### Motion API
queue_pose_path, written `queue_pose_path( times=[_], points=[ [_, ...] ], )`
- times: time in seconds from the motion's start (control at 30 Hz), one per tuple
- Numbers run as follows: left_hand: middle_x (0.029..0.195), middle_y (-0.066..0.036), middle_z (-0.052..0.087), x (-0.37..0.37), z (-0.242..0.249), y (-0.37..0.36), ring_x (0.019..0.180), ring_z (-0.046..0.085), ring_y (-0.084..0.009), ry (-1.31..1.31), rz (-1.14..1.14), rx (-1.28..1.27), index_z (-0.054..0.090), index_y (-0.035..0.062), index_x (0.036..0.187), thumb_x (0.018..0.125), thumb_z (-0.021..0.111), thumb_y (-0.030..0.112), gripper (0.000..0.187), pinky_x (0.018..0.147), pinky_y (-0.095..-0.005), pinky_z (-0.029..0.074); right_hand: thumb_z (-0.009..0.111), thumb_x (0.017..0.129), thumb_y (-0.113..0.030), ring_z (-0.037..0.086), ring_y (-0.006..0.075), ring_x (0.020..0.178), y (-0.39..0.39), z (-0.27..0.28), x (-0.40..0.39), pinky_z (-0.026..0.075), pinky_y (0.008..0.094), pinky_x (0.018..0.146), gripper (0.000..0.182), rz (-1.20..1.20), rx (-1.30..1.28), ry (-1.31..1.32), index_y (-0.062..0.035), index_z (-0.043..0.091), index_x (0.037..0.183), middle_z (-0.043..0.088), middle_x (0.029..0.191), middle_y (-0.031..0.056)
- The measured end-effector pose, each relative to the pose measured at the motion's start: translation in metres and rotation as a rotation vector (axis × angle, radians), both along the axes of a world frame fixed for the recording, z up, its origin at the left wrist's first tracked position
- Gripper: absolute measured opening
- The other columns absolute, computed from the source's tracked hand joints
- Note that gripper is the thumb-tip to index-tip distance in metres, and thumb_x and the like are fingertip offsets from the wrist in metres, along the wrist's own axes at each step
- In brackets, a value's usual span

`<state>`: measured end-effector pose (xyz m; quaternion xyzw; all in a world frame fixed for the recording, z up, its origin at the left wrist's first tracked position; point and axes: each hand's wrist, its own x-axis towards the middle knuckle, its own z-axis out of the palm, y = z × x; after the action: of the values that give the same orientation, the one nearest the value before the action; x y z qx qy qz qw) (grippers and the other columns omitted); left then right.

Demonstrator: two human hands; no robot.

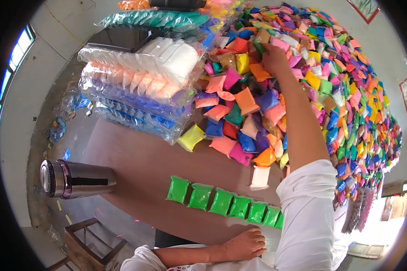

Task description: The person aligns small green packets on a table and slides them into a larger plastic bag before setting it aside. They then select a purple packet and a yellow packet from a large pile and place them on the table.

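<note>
My right hand (274,59) reaches far into a big heap of small coloured packets (248,101). Its fingers are closed at a dark green packet (258,47), partly hidden by the fingertips. My left hand (246,244) rests by the near edge of the table, fingers curled in, with nothing visible in them. Just beyond it, several bright green packets (220,202) lie side by side in a slanting row. The right end of that row passes behind my right sleeve. A pale pink packet (259,177) lies between the row and the heap.
Clear bags of white packets (176,58), peach packets (144,83) and blue packets (135,115) are stacked at the table's left. A steel flask (79,179) lies or stands near the left table edge (135,158). A wooden stool (95,241) is on the floor.
</note>
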<state>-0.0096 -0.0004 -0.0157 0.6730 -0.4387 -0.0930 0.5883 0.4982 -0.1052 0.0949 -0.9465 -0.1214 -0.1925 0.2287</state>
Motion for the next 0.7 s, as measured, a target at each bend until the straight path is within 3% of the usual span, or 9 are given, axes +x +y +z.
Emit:
queue_pose_path(
  times=[0.13,0.2,0.4,0.5,0.57,0.6,0.7],
  points=[
    [0.086,-0.012,0.061,0.004,0.002,0.004,0.097,0.058,-0.0317,0.064,0.007,-0.073,0.064,0.0003,0.083,0.093,0.066,0.021,0.023,0.100,-0.0427,0.044,0.058,0.084,-0.025,0.063,0.0393,0.118,0.006,0.007,0.018,0.049,0.0480,0.101,0.051,-0.175,-0.100,0.112,-0.0084,0.061,0.131,0.065,0.128,0.0222],
    [0.088,-0.013,0.062,0.006,0.002,0.005,0.098,0.058,-0.0322,0.084,-0.061,-0.018,0.064,-0.0002,0.084,0.094,0.065,0.021,0.024,0.100,-0.0425,0.043,0.058,0.084,-0.029,0.063,0.0384,0.119,0.002,0.000,0.028,0.048,0.0472,0.103,0.051,-0.138,-0.079,0.102,-0.0090,0.062,0.131,0.066,0.128,0.0212],
    [0.088,-0.013,0.063,0.003,0.003,0.002,0.097,0.058,-0.0317,0.033,0.010,-0.018,0.064,0.0004,0.083,0.095,0.064,0.022,0.025,0.100,-0.0424,0.044,0.060,0.084,-0.038,0.065,0.0348,0.116,0.004,0.004,0.018,0.048,0.0470,0.103,0.055,-0.105,-0.088,0.198,-0.0096,0.065,0.131,0.069,0.122,0.0186],
    [0.089,-0.010,0.061,0.002,0.000,0.002,0.099,0.059,-0.0297,0.035,0.005,-0.035,0.064,0.0021,0.084,0.089,0.067,0.019,0.018,0.100,-0.0428,0.045,0.059,0.089,-0.033,0.072,0.0267,0.085,0.000,-0.006,0.006,0.057,0.0402,0.076,0.047,-0.028,0.181,0.013,-0.0044,0.066,0.126,0.074,0.100,0.0157],
    [0.088,-0.010,0.062,0.002,0.004,0.005,0.098,0.060,-0.0297,0.019,0.001,0.027,0.064,0.0030,0.084,0.088,0.068,0.019,0.017,0.098,-0.0428,0.047,0.058,0.091,-0.027,0.070,0.0211,0.068,0.001,0.000,-0.026,0.056,0.0348,0.061,0.040,0.118,0.759,0.143,-0.0016,0.068,0.120,0.074,0.089,0.0130],
    [0.088,-0.009,0.062,0.003,0.007,0.006,0.098,0.060,-0.0297,0.009,-0.005,0.050,0.063,0.0035,0.084,0.088,0.068,0.019,0.016,0.098,-0.0428,0.047,0.055,0.092,-0.018,0.063,0.0140,0.055,-0.006,0.016,-0.047,0.049,0.0294,0.047,0.027,0.174,0.828,0.277,-0.0019,0.068,0.109,0.071,0.082,0.0087],
    [0.084,-0.008,0.062,0.003,0.010,0.006,0.094,0.061,-0.0300,-0.058,0.034,0.093,0.062,0.0055,0.082,0.088,0.070,0.019,0.017,0.095,-0.0425,0.049,0.047,0.095,-0.019,0.060,0.0155,0.061,-0.018,0.030,-0.113,0.046,0.0302,0.052,0.024,0.206,1.321,0.538,-0.0072,0.061,0.111,0.069,0.085,0.0065]
  ],
)
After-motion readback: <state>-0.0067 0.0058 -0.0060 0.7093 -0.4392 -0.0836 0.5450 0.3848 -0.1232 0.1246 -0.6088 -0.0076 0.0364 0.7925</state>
